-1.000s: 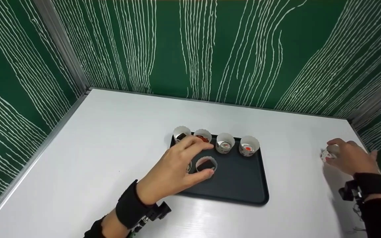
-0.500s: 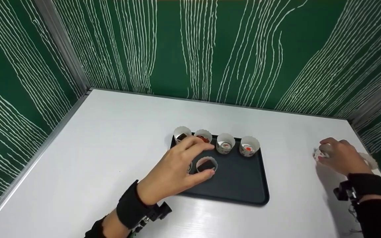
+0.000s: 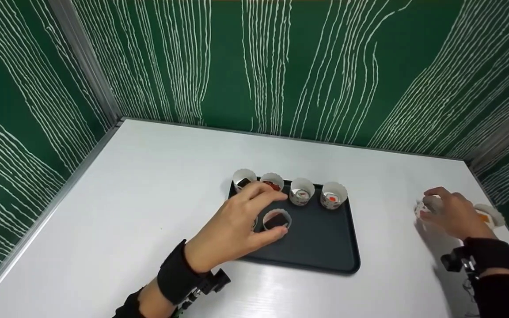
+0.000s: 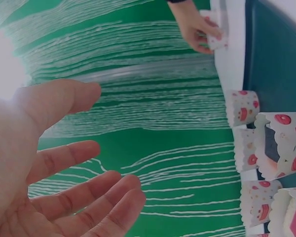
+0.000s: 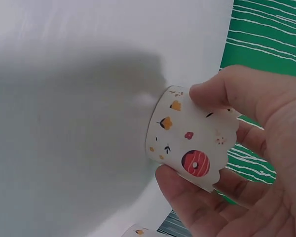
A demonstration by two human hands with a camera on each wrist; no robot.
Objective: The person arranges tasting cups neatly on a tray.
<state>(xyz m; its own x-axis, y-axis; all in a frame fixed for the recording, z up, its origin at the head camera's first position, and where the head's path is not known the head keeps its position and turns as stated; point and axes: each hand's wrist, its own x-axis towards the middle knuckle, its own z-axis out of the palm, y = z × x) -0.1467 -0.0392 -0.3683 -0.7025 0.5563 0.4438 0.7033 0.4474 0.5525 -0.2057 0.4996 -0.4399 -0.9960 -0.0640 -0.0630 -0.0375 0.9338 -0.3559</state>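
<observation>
My right hand (image 3: 455, 214) grips a white paper baking cup (image 5: 195, 133) printed with flowers and a red doughnut. Its thumb lies on one side of the wall and its fingers on the other, low over the white table at the right. Over the left part of a dark tray (image 3: 320, 247) hovers my left hand (image 3: 232, 225), fingers bent loosely and nothing between them. Below its fingertips stands a baking cup with a dark brown piece (image 3: 275, 221) inside. Another front cup (image 3: 254, 224) is mostly hidden by that hand.
Several like cups line the tray's back edge, among them one with a red-centred piece (image 3: 333, 196) and one with a pale round piece (image 3: 301, 193). Right of my right hand stands a cup (image 3: 494, 216) with something orange inside. Green white-streaked panels (image 3: 223, 66) wall the table.
My right hand has moved left with the baking cup, away from the right table edge, uncovering the cup with the orange thing behind it. My left hand has stayed nearly still.
</observation>
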